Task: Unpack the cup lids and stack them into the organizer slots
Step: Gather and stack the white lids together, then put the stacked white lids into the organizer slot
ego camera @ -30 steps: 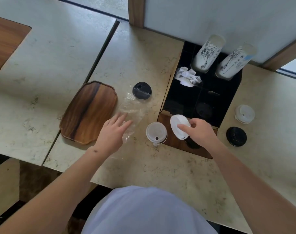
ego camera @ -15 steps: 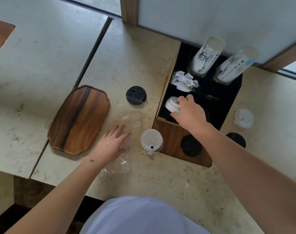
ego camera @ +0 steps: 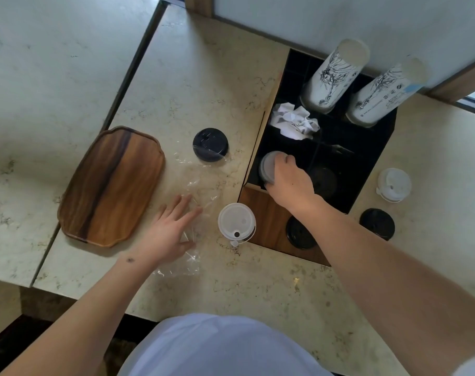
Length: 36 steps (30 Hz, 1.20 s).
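My right hand (ego camera: 290, 183) holds a white cup lid (ego camera: 267, 167) down inside the front left slot of the black organizer (ego camera: 377, 164). My left hand (ego camera: 171, 226) lies flat with spread fingers on a clear plastic wrapper (ego camera: 201, 191). Another white lid (ego camera: 236, 221) lies on the counter beside the organizer's front corner. One black lid (ego camera: 210, 144) rests on the wrapper's far end, a second black lid (ego camera: 301, 233) sits on the organizer's wooden front, and a third black lid (ego camera: 376, 223) lies to the right. A white lid (ego camera: 393, 184) lies right of the organizer.
Two printed cup stacks (ego camera: 336, 74) (ego camera: 382, 93) stand in the back slots, with crumpled white paper (ego camera: 294, 123) in a slot in front of them. A wooden tray (ego camera: 111, 185) lies at the left. The counter's near edge runs just below my arms.
My right hand carried the white lid from above the organizer's front edge down into the front left slot. My left hand stayed on the wrapper.
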Tool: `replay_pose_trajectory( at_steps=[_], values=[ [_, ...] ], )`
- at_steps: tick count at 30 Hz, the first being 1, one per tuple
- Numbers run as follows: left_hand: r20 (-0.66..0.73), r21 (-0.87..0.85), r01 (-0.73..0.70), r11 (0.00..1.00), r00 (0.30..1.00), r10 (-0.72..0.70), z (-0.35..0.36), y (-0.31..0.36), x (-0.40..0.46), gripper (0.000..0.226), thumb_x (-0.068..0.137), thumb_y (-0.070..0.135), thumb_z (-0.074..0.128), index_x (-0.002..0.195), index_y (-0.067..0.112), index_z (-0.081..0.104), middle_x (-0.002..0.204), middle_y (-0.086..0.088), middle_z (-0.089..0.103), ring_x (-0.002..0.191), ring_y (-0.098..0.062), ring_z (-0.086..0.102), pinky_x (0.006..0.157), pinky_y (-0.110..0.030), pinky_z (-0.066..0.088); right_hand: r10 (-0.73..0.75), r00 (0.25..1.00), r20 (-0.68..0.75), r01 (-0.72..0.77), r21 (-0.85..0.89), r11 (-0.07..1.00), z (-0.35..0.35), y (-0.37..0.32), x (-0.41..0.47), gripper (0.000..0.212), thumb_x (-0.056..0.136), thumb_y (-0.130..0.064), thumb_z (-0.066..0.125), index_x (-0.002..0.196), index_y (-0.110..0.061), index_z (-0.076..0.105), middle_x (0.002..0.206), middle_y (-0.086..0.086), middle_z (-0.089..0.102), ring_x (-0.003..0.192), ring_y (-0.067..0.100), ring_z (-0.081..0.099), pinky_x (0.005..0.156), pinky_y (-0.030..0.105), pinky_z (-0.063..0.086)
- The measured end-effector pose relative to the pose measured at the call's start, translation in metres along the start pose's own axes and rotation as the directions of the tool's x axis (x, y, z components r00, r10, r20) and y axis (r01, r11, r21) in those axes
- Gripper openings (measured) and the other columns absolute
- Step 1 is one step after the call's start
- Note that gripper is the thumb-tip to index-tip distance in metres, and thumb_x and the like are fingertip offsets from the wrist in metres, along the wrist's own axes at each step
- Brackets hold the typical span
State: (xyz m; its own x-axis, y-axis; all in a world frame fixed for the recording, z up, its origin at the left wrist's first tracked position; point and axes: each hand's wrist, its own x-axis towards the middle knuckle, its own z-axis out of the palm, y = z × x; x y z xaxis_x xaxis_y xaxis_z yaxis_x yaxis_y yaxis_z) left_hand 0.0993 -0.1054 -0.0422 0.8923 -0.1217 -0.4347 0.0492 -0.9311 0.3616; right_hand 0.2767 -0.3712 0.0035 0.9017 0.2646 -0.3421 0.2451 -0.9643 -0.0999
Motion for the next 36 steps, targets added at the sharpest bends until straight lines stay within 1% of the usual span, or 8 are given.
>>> replay_pose_trajectory(
  at_steps=[6,11,13,16,19,23,27,36],
  values=[
    [-0.004,-0.01,-0.011,1.0,1.0,0.011,-0.004,0.0,0.001,0.094,0.079,0.04,0.082,0.157,0.035,0.03,0.171,0.001,0.006,0.157,-0.025,0.002,0.125,-0.049,0.012,0.028,0.999,0.018,-0.03,0.15,0.988,-0.012,0.001,-0.01,0.06,0.092,-0.03,0.064,0.142,-0.007,0.039,0.135,0.016,0.045,0.102,0.036,0.062,0.078,0.046,0.057],
    [-0.103,0.013,0.018,1.0,0.995,-0.017,-0.019,0.023,-0.006,0.085,0.076,0.041,0.076,0.152,0.031,0.04,0.167,-0.003,0.024,0.153,-0.04,0.011,0.122,-0.06,0.015,0.201,0.966,-0.165,-0.081,0.545,0.834,-0.005,0.001,-0.064,0.033,0.092,-0.025,0.063,0.123,-0.018,0.055,0.116,0.0,0.051,0.089,0.016,0.061,0.079,0.037,0.055],
    [-0.271,-0.036,-0.019,0.999,0.963,0.008,-0.02,0.043,-0.01,0.073,0.075,0.029,0.079,0.143,0.019,0.054,0.155,-0.012,0.044,0.144,-0.043,0.03,0.117,-0.061,0.028,0.261,0.96,-0.105,-0.134,0.644,0.753,0.012,0.002,-0.093,0.025,0.091,-0.025,0.064,0.115,-0.022,0.058,0.11,-0.005,0.054,0.085,0.007,0.059,0.08,0.032,0.053],
    [-0.435,-0.137,-0.076,0.988,0.9,0.009,-0.013,0.076,-0.012,0.057,0.076,0.012,0.08,0.13,0.007,0.062,0.127,-0.013,0.062,0.12,-0.034,0.051,0.1,-0.051,0.048,0.277,0.947,0.16,-0.311,0.666,0.678,0.043,0.002,-0.13,0.025,0.09,-0.027,0.066,0.114,-0.025,0.059,0.112,-0.006,0.058,0.09,0.004,0.058,0.079,0.023,0.048],
    [-0.361,-0.121,-0.073,0.99,0.932,0.025,-0.006,0.105,-0.008,0.064,0.075,0.025,0.084,0.131,0.006,0.06,0.126,-0.012,0.063,0.115,-0.036,0.054,0.094,-0.047,0.051,0.275,0.867,0.415,-0.497,0.695,0.52,0.064,-0.003,-0.146,0.031,0.09,-0.027,0.066,0.119,-0.023,0.059,0.113,-0.005,0.061,0.095,0.01,0.062,0.076,0.027,0.055],
    [-0.206,0.04,0.077,0.996,0.976,-0.067,0.005,0.126,0.011,0.094,0.065,0.058,0.082,0.139,0.012,0.049,0.133,-0.009,0.056,0.124,-0.037,0.046,0.098,-0.049,0.041,0.263,0.792,0.55,-0.608,0.743,0.279,0.07,-0.017,-0.141,0.043,0.091,-0.022,0.062,0.133,-0.015,0.056,0.111,0.006,0.068,0.067,0.017,0.067,0.052,0.025,0.053],
    [-0.161,0.095,0.124,0.988,0.981,-0.107,0.016,0.124,0.028,0.097,0.072,0.052,0.079,0.149,0.013,0.034,0.141,-0.011,0.049,0.129,-0.038,0.043,0.102,-0.049,0.037,0.271,0.814,0.513,-0.576,0.775,0.262,0.07,-0.024,-0.133,0.045,0.09,-0.022,0.06,0.134,-0.014,0.056,0.106,0.011,0.072,0.059,0.019,0.063,0.055,0.027,0.05],
    [-0.156,0.024,0.084,0.996,0.985,-0.079,0.014,0.132,0.036,0.094,0.072,0.05,0.081,0.145,0.008,0.04,0.136,-0.013,0.052,0.126,-0.04,0.043,0.103,-0.052,0.036,0.218,0.818,0.533,-0.575,0.769,0.279,0.067,-0.011,-0.136,0.03,0.096,-0.022,0.054,0.12,-0.017,0.069,0.101,0.01,0.073,0.065,0.019,0.069,0.061,0.032,0.057]
  ],
)
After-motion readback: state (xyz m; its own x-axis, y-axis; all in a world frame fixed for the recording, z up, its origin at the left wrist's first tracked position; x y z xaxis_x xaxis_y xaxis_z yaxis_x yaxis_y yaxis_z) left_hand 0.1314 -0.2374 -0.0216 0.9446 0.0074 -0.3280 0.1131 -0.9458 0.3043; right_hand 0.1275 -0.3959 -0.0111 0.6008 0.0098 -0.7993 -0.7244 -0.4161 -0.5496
